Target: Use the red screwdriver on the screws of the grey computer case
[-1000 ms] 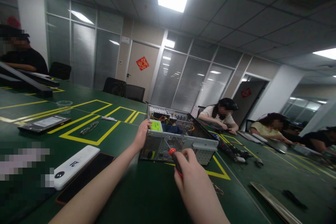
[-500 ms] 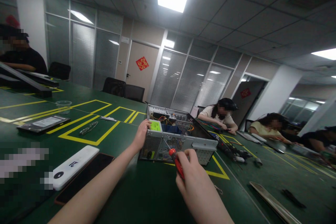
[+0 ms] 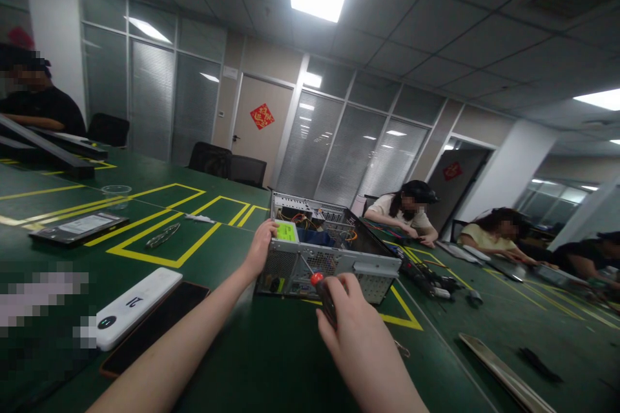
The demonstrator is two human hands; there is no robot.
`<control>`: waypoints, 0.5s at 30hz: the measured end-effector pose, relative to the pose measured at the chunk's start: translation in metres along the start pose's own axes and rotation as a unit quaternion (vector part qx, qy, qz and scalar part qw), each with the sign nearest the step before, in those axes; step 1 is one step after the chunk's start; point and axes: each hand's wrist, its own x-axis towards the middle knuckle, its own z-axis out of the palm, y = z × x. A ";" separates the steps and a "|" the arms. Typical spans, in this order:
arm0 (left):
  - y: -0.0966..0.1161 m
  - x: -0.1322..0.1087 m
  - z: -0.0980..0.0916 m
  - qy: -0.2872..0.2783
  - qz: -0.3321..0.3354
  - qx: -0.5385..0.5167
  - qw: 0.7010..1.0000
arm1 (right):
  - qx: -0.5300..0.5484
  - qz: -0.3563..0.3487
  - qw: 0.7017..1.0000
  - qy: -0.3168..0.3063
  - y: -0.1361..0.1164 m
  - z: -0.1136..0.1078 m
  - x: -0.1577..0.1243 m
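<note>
An open grey computer case [image 3: 334, 264] lies on its side on the green table [image 3: 271, 355], with coloured wires inside. My left hand [image 3: 260, 245] grips its near left top corner, beside a bright green label [image 3: 287, 231]. My right hand [image 3: 356, 326] is wrapped round a red-and-black screwdriver [image 3: 320, 288]. The screwdriver's thin shaft points at the case's perforated rear panel.
A white power bank [image 3: 130, 306] and a dark phone [image 3: 150, 332] lie at the near left. A flat black device [image 3: 77, 227], a clear cup [image 3: 116, 192] and yellow floor-tape outlines sit further left. Tools and a metal panel [image 3: 504, 377] lie right. Other people work at the far sides.
My right hand has turned slightly on the screwdriver handle, with the fingers shifting round it. The left hand and the case have stayed put.
</note>
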 end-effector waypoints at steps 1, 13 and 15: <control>0.000 0.000 0.000 0.001 0.001 0.000 1.000 | -0.003 -0.014 1.000 0.010 0.002 0.001 0.000; 0.003 -0.001 0.000 -0.005 0.016 0.010 1.000 | -0.066 0.045 0.995 0.058 0.008 0.013 0.022; 0.002 0.000 0.000 0.001 0.014 0.008 1.000 | -0.064 0.027 0.996 0.056 0.012 0.012 0.031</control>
